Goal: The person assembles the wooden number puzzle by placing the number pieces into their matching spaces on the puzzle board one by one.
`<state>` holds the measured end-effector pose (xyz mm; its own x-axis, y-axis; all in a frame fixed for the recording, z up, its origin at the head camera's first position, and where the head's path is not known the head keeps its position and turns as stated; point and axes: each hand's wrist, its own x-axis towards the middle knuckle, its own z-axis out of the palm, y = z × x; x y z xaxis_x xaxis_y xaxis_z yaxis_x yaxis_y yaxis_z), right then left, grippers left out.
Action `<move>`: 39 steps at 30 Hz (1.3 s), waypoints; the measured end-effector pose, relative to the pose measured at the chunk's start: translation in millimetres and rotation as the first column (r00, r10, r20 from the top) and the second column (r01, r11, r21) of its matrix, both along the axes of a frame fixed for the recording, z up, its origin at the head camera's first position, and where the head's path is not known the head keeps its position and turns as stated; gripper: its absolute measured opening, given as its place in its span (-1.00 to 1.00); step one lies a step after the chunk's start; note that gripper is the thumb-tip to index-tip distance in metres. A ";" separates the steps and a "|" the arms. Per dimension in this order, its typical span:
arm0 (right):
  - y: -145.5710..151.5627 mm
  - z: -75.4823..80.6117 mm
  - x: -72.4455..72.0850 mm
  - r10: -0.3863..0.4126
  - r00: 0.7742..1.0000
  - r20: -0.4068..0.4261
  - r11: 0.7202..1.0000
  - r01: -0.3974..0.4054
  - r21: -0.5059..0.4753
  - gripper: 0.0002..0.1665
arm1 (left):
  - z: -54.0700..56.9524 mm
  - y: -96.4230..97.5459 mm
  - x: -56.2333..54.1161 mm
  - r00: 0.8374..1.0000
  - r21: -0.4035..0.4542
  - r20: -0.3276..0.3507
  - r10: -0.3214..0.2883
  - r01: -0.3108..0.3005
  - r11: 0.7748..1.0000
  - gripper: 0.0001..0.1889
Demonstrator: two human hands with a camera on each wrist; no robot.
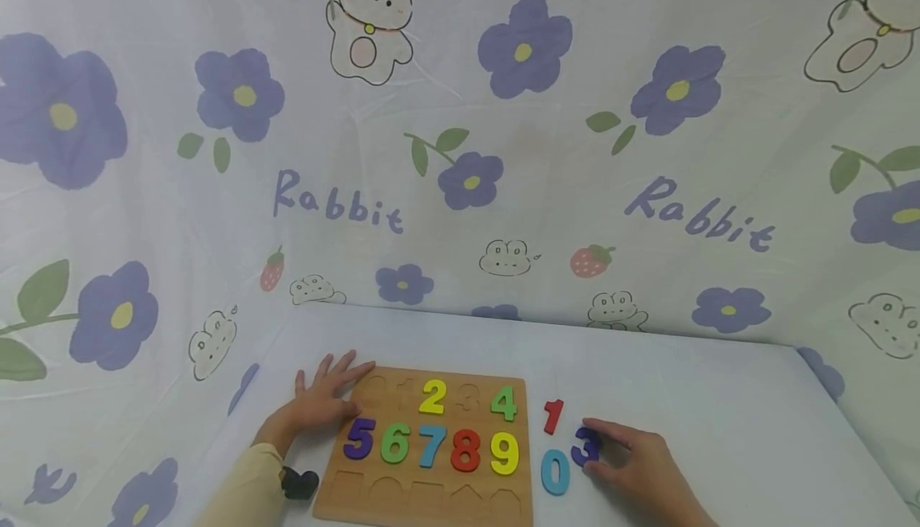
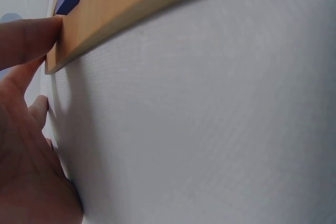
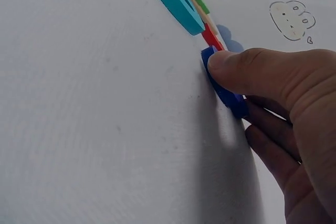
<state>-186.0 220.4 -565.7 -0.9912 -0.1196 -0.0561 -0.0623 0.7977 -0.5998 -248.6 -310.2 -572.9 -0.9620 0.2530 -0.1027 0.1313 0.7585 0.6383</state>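
My left hand [image 1: 319, 399] lies at the upper left corner of a wooden number board [image 1: 332, 503], fingers spread. In the left wrist view its thumb [image 2: 31, 40] touches the board's edge. On the right, my right hand [image 1: 643, 467] pinches a dark blue number 3 [image 3: 224, 90] between thumb and fingertips, at the table surface. Beside that piece lie a red number 1 [image 1: 553, 417] and a light blue number 0 [image 1: 547, 473], both off the board. Coloured numbers 2, 4 and 5 to 9 sit on the board; recesses for 0, 1 and 3 are bare.
The board's bottom row has several bare shape recesses. A white table [image 1: 755, 431] extends to the right. A dark object [image 1: 299, 483] is by the left wrist. Behind the table hangs a cloth [image 1: 446, 271] printed with flowers and rabbits.
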 end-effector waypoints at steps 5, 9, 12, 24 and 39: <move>1.6 4.8 0.5 -0.001 1.000 0.009 1.000 0.001 0.004 -0.26 | -3.0 -1.4 -3.4 1.000 0.017 0.004 -0.005 0.004 1.000 -0.19; 4.4 17.9 0.1 0.042 0.998 -0.039 0.999 -0.042 0.001 -0.27 | -8.8 -2.9 -5.8 1.000 -0.010 0.007 0.002 -0.002 1.000 -0.19; 4.0 31.6 -0.8 0.079 0.992 -0.103 0.997 -0.079 -0.001 -0.28 | -10.0 -2.3 -6.5 1.000 -0.032 0.013 0.016 -0.015 0.999 -0.20; -31.6 78.2 -19.1 0.182 0.955 -0.232 0.982 -0.188 -0.005 -0.30 | -1.9 0.0 -2.7 0.999 -0.058 0.037 0.025 -0.023 0.998 -0.18; -91.6 87.9 -54.2 0.319 0.907 -0.276 0.937 -0.345 -0.051 -0.35 | -14.2 -4.3 -9.8 1.000 -0.038 -0.012 0.010 -0.010 0.999 -0.18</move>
